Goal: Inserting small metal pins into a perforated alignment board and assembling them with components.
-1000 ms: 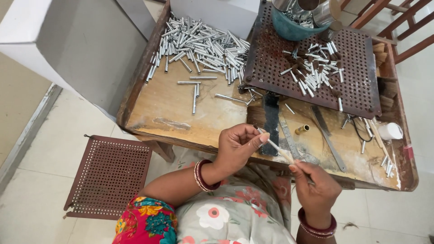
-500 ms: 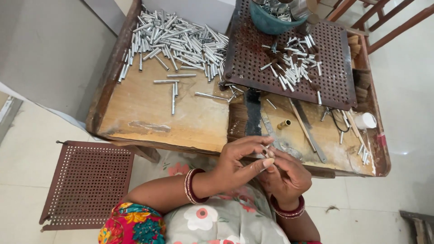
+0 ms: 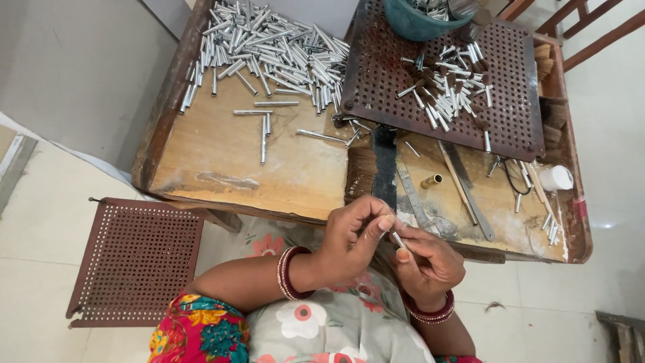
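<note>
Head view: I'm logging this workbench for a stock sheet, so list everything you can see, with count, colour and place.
wooden table: one, brown, centre
metal tubes: too many to count, silver, heaped at the table's far left
perforated tray: one, dark brown, far right, with more tubes on it
bowl: one, teal, top edge
brass tube: one, gold, near right
white cup: one, right edge
perforated panel: one, brown, on the floor at left
small tube: one, silver, between both hands
left hand: pinching the small tube
right hand: holding it
</note>
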